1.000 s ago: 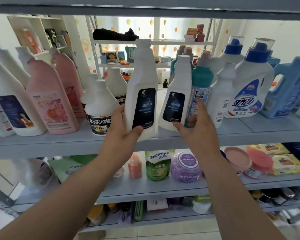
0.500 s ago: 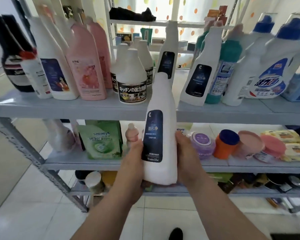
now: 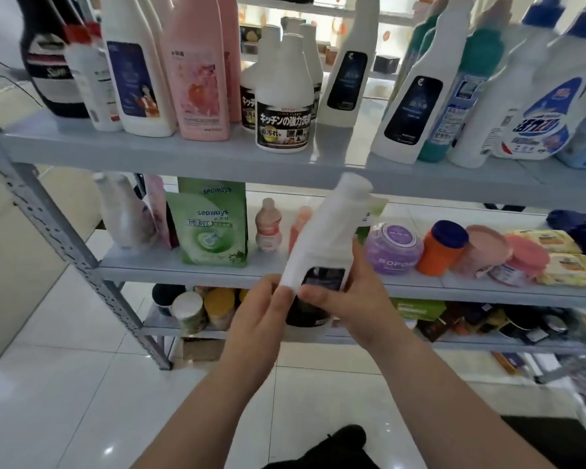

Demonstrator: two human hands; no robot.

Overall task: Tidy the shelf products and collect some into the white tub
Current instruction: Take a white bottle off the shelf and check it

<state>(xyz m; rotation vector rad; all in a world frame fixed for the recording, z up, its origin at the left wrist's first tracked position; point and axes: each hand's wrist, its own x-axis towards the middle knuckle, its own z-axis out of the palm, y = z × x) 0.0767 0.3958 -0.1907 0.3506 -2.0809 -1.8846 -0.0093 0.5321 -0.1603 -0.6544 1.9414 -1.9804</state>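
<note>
A tall white bottle (image 3: 322, 238) with a dark label is off the shelf, held in front of the middle shelf and tilted with its cap up and to the right. My left hand (image 3: 261, 316) holds its lower left side. My right hand (image 3: 349, 299) grips the lower right side, thumb across the label. Two matching white bottles (image 3: 347, 69) (image 3: 413, 106) stand on the upper shelf (image 3: 183, 150). No white tub is in view.
The upper shelf also carries pink bottles (image 3: 200, 72), a kitchen cleaner (image 3: 283, 106) and blue-capped detergent (image 3: 548, 106). The middle shelf holds green Seaways pouches (image 3: 214, 228), a purple jar (image 3: 394, 248) and an orange jar (image 3: 444, 248). White tiled floor (image 3: 65, 384) lies below.
The white bottle came off the upper shelf and moved down and toward me. It now tilts to the right, with both hands lower on its base. The view has dropped.
</note>
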